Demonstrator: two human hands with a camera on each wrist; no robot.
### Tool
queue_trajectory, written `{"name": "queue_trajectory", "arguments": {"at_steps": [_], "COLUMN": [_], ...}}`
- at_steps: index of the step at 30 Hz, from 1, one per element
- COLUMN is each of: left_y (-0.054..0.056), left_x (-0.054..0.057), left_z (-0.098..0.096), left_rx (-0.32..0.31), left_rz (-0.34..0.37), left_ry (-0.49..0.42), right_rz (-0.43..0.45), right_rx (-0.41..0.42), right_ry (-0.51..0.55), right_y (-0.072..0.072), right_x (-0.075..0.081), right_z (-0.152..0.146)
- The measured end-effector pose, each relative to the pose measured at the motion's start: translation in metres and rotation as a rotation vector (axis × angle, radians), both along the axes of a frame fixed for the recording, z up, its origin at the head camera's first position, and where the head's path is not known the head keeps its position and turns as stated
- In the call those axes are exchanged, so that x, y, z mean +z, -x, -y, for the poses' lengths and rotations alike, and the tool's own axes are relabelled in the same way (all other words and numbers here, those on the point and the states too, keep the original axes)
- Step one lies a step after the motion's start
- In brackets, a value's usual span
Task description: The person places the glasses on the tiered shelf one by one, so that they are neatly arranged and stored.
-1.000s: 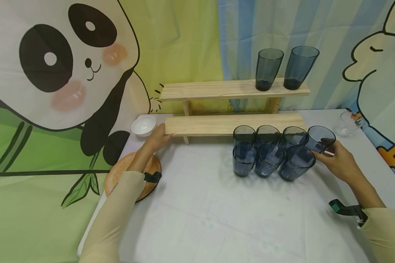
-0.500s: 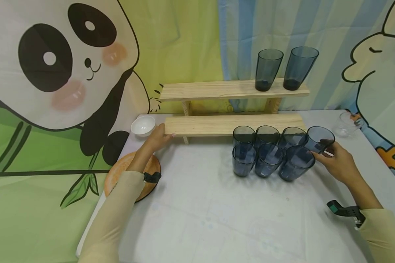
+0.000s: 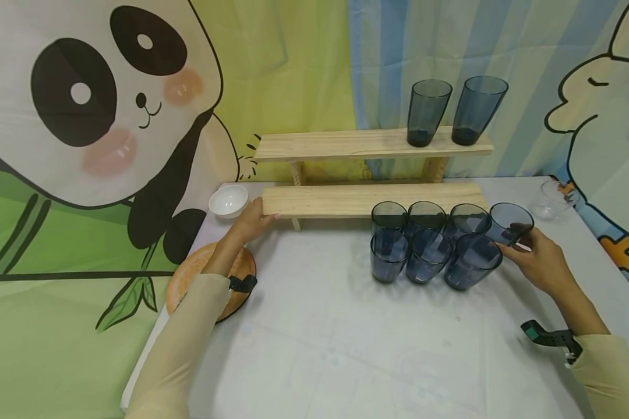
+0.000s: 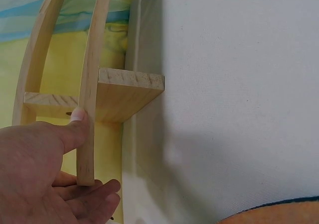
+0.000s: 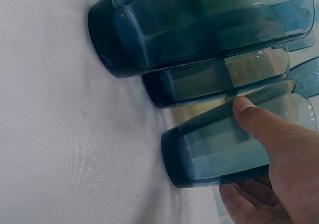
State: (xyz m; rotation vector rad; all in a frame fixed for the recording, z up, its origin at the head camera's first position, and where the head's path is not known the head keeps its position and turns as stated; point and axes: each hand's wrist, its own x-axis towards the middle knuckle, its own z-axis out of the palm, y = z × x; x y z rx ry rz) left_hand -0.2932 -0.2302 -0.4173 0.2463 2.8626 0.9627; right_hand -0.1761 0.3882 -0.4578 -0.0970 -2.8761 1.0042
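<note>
Two hands (image 3: 251, 222) (image 3: 542, 262) grip a tapered glass (image 5: 222, 152) and grained wooden shelf (image 3: 325, 201)

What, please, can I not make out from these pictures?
Head: bases of the two leftmost back-row blue glass tumblers, hidden by the front tumblers.
Head: part of the round orange disc, behind the beige-sleeved left arm.
Left wrist: most of that disc, cut off by the bottom edge.
</note>
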Motion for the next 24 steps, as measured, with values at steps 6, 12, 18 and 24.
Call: {"name": "queue_trajectory", "arguments": {"at_steps": [6,12,18,24], "left_y": [-0.0003,0.0010,0.0017,0.0016], "left_x": [0.0004,-0.0010,-0.0031,-0.0026], "left_z": [-0.0006,-0.0001,0.0007,0.0012], "left_rx": [-0.004,-0.006,-0.023,-0.015], "left_rz": [0.004,0.010,-0.007,-0.009], "left_ry": [0.000,0.003,-0.007,-0.005], "right_rz": [0.008,-0.003,-0.013,0.003], "right_rx": [-0.013,-0.010,0.002,-0.006], "right_ry": [0.001,-0.008,-0.008,-0.002], "right_y": [0.0005,-0.0009,-0.0022,-0.0002], "right_x": [-0.0018,-0.0010,0.0023,0.0034], "right_z": [-0.0005,-0.0014,-0.0028,-0.0034]}}
